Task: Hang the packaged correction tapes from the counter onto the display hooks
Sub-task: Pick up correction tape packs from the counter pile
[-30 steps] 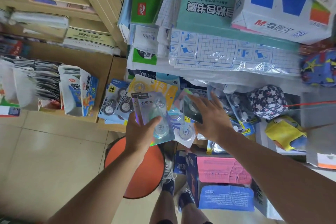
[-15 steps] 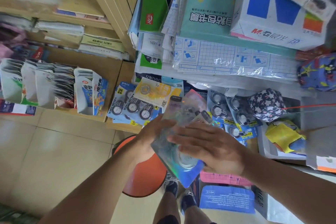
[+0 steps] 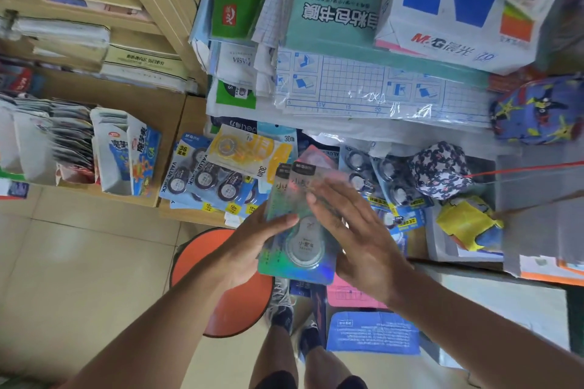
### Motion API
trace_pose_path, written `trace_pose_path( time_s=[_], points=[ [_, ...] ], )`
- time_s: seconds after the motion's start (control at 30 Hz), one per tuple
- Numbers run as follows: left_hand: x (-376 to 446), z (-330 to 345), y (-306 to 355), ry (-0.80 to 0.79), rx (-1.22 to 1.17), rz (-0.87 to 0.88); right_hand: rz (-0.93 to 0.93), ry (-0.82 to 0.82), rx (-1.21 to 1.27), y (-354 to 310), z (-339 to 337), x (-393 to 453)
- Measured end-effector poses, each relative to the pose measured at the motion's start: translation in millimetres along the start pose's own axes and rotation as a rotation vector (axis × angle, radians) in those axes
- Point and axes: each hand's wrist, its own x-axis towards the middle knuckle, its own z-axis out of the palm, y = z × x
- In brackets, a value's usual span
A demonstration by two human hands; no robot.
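Note:
A small stack of shiny holographic correction tape packs [image 3: 300,240] stands upright between my hands above the counter edge. My left hand [image 3: 256,246] grips the stack from the left, thumb across its front. My right hand [image 3: 350,237] lies on the front and right side of the stack with its fingers straight. More packaged correction tapes lie on the counter behind: blue value packs [image 3: 205,180] at the left, a yellow pack [image 3: 249,151] in the middle, and blue packs [image 3: 388,186] at the right. No display hooks are in view.
Stacked book-cover film and a white paper box [image 3: 448,19] pile up behind the tapes. A patterned cap [image 3: 439,170] and yellow toy [image 3: 467,224] sit at the right. An orange stool [image 3: 221,281] stands below my hands. Wooden shelves [image 3: 104,142] with booklets fill the left.
My right hand brought a pack from the counter onto the stack in my left hand. The stack has turned more upright, and both hands now frame it.

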Motion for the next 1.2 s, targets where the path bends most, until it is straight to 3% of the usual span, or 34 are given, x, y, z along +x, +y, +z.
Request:
trace_pose_path(
  time_s=[0.1, 0.2, 0.3, 0.37, 0.5, 0.6, 0.73, 0.97, 1.1, 1.2],
  points=[
    [-0.1, -4.9, -2.7, 0.056, -0.042, -0.004, 0.176, 0.063, 0.081, 5.7, 7.2, -12.5],
    [0.0, -11.2, 0.0, 0.076, -0.041, 0.019, 0.597, 0.085, -0.013, 26.3, 10.7, -13.6],
    [1.0, -15.3, 1.2, 0.062, -0.026, 0.022, 0.761, -0.24, -0.331, 59.8, 16.9, -10.0],
    [2.1, -17.7, -0.4, 0.051, -0.029, 0.027, 0.809, -0.436, -0.367, 76.5, 25.6, -6.8],
    [5.2, -20.5, 0.5, 0.084, 0.001, 0.069, 0.858, -0.463, -0.357, 95.3, 42.0, 5.7],
    [7.5, -26.3, -4.2, 0.114, 0.0, 0.089, 0.841, -0.425, -0.404, 95.8, 46.8, 12.2],
    [0.5, -27.1, -6.9, 0.108, -0.007, 0.105, 0.801, -0.192, -0.455, 88.1, 41.4, 0.1],
    [-26.2, -24.2, 5.7, 0.145, -0.03, 0.123, 0.681, 0.065, -0.319, 25.3, 5.0, -17.4],
    [-54.7, -12.5, 24.5, 0.186, -0.042, 0.152, 0.483, 0.18, -0.149, -33.8, -39.7, -29.4],
    [-80.4, 4.4, 44.1, 0.167, -0.046, 0.17, 0.222, 0.295, -0.027, -69.3, -88.4, -25.4]
  ],
)
